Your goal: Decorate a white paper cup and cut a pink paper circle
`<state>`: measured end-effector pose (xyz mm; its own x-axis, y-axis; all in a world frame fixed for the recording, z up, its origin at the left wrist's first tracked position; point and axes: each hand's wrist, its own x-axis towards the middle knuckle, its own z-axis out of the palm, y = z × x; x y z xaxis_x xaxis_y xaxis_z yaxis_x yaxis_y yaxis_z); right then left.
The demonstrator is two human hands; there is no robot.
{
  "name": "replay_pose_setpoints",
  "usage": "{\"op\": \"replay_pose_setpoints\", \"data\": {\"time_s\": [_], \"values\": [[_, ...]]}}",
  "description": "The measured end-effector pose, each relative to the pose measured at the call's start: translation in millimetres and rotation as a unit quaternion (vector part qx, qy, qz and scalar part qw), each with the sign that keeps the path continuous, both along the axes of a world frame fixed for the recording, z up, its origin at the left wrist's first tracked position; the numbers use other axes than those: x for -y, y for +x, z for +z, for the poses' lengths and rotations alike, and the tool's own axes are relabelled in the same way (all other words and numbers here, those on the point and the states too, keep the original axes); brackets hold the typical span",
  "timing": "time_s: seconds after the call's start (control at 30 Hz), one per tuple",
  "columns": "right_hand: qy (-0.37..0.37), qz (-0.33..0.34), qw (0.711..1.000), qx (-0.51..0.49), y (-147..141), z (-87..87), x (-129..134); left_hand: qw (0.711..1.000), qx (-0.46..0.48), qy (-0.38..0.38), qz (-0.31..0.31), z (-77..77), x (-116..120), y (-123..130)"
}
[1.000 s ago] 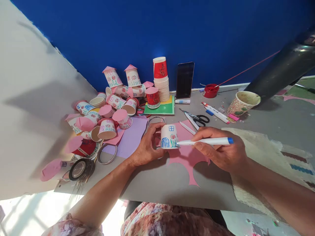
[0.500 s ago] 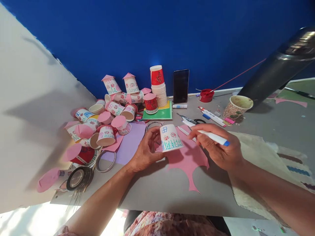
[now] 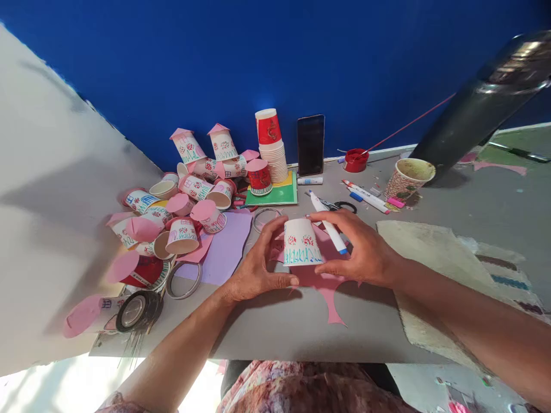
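A blue wall (image 3: pixel 193 69) fills the top of my feed, with a grey table (image 3: pixel 275 332) spread below it. The white paper cup (image 3: pixel 302 244) is at the centre of the frame, above the pink paper (image 3: pixel 330 298). Half a second ago I had the left hand (image 3: pixel 253 272) carrying it alone; now the right hand (image 3: pixel 368 246) has come in, and the drawn window has turned out of sight, leaving red flowers and green strokes facing me. I judge that marking is paused while the cup is being rotated. My right grip spans the cup, forefinger at its base and thumb at its rim, with the marker (image 3: pixel 329 226) tucked in the fingers. My left is loosely open, thumb clear below the rim; whether its fingers press the side, I cannot tell. The cup is upside down, narrow base up, long axis near upright; the marker slants from upper left to lower right.
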<state>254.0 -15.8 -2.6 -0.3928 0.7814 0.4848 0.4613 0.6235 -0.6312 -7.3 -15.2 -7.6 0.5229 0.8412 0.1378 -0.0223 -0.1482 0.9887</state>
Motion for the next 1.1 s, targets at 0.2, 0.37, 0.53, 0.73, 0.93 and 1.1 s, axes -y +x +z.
{"op": "replay_pose_setpoints", "data": {"time_s": [0.2, 0.37, 0.53, 0.73, 0.93, 1.1], "values": [[0.037, 0.029, 0.998, 0.043, -2.8, -0.3, 0.2, 0.976, -0.168, 0.134, 0.038, 10.5, 1.0, -7.3], [0.045, 0.024, 0.996, -0.068, 3.7, 11.3, 9.8, 0.957, -0.196, 0.187, 0.105, 11.5, 0.5, -5.9], [0.11, 0.089, 0.98, -0.138, 0.8, 21.9, 17.6, 0.943, -0.202, 0.227, 0.133, 9.6, 1.4, -2.6], [0.09, 0.082, 0.987, -0.101, -3.9, 20.4, 17.7, 0.946, -0.202, 0.219, 0.127, 12.5, 4.1, 0.2], [0.094, 0.082, 0.989, -0.074, -5.1, 19.9, 16.4, 0.947, -0.205, 0.214, 0.124, 14.7, 4.6, 0.9], [0.085, 0.075, 0.989, -0.1, -2.6, 18.8, 16.2, 0.946, -0.208, 0.21, 0.13, 12.8, 6.0, 1.3]]}}
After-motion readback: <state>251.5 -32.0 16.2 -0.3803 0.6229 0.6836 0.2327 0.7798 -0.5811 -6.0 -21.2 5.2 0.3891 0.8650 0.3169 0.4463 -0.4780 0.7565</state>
